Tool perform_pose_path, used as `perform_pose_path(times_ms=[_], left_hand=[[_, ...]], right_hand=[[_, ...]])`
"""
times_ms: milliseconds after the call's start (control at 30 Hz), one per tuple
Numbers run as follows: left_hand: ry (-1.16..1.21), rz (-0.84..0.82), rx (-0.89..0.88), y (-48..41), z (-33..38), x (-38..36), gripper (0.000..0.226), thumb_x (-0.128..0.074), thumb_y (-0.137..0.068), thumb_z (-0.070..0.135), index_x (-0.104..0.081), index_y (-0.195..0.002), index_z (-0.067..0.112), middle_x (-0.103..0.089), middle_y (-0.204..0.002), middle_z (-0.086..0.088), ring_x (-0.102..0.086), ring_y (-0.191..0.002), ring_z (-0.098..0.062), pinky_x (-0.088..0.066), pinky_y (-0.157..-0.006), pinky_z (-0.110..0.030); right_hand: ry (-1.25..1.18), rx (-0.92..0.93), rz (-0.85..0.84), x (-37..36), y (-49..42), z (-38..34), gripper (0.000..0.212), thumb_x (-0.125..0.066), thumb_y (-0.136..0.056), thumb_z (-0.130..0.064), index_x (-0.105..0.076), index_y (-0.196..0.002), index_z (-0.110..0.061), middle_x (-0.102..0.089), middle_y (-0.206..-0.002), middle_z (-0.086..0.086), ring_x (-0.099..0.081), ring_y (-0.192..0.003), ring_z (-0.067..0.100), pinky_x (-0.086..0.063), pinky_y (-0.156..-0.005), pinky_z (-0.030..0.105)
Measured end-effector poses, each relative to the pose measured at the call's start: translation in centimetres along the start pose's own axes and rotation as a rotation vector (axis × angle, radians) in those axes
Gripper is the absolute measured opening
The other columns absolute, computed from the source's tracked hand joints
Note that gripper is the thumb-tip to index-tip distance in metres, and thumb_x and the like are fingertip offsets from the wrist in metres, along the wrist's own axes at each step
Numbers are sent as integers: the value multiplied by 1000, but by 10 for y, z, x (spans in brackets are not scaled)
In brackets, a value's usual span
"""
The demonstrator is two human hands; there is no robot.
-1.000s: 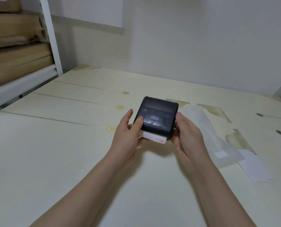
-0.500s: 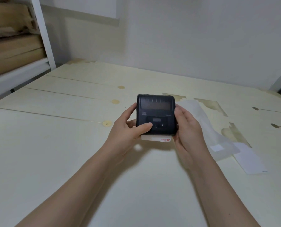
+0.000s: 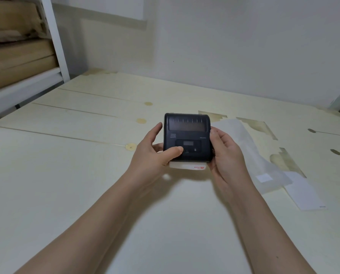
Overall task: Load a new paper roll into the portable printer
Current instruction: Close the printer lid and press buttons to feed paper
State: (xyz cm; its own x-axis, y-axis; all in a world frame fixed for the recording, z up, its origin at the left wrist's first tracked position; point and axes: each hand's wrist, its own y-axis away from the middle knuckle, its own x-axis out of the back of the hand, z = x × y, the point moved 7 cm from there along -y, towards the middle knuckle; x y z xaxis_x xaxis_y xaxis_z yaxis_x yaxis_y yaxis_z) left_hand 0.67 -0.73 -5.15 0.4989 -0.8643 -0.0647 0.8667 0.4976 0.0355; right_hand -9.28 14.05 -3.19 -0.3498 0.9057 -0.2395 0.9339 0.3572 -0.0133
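Two hands on the portable printer [image 3: 188, 135] now, held just above the table [image 3: 66, 184]: left hand [image 3: 155, 153] wrapped round its left side, thumb planted on the control panel, right hand [image 3: 224, 153] cupping the right edge. Lid looks closed, and a strip of white paper [image 3: 187, 166] pokes out of the near end. Risks? That thumb could hit a button, I'd say, and feed paper unasked. A tug on the strip might tear it or skew the roll. Loose sheets [image 3: 264, 165] lie to the right.
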Motion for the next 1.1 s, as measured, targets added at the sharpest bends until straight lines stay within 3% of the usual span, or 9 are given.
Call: perform_pose_path(times_ms=[133, 333, 533, 700, 1100], left_hand=[[53, 14, 20, 0, 1, 2, 88, -79, -71, 22, -36, -147, 37, -74, -110, -14, -68, -106, -31, -55, -92, -43], [58, 47, 12, 0, 3, 4, 85, -78, -66, 25, -44, -143, 37, -71, -113, -20, -67, -107, -34, -51, -97, -54], [71, 65, 8, -1, 4, 8, 79, -79, -73, 17, -46, -142, 34, -73, -109, -16, -70, -104, -28, -54, -87, -38], [74, 72, 13, -2, 4, 10, 83, -78, -65, 23, -48, -141, 34, -75, -108, -10, -72, -101, -24, -53, -96, -50], [65, 70, 13, -1, 5, 9, 79, -78, -66, 21, -50, -139, 36, -76, -106, -8, -72, -102, -25, -50, -98, -55]], right_hand=[[-49, -9, -33, -3, 2, -2, 30, -50, -101, -22, -61, -125, -7, -72, -116, 16, -70, -106, 27, -56, -92, 43], [7, -1, -92, -5, 4, -4, 30, -47, -102, -21, -63, -127, -12, -72, -118, 12, -68, -109, 28, -56, -91, 42], [51, 1, -148, -8, 3, -1, 32, -48, -102, -18, -61, -131, -17, -70, -122, 7, -68, -112, 23, -57, -87, 35], [59, -2, -142, -9, 4, -1, 32, -50, -100, -18, -61, -131, -18, -71, -121, 6, -69, -109, 22, -57, -88, 35], [58, 5, -162, -10, 5, -3, 31, -50, -100, -17, -62, -129, -19, -71, -121, 6, -69, -108, 21, -57, -83, 31]])
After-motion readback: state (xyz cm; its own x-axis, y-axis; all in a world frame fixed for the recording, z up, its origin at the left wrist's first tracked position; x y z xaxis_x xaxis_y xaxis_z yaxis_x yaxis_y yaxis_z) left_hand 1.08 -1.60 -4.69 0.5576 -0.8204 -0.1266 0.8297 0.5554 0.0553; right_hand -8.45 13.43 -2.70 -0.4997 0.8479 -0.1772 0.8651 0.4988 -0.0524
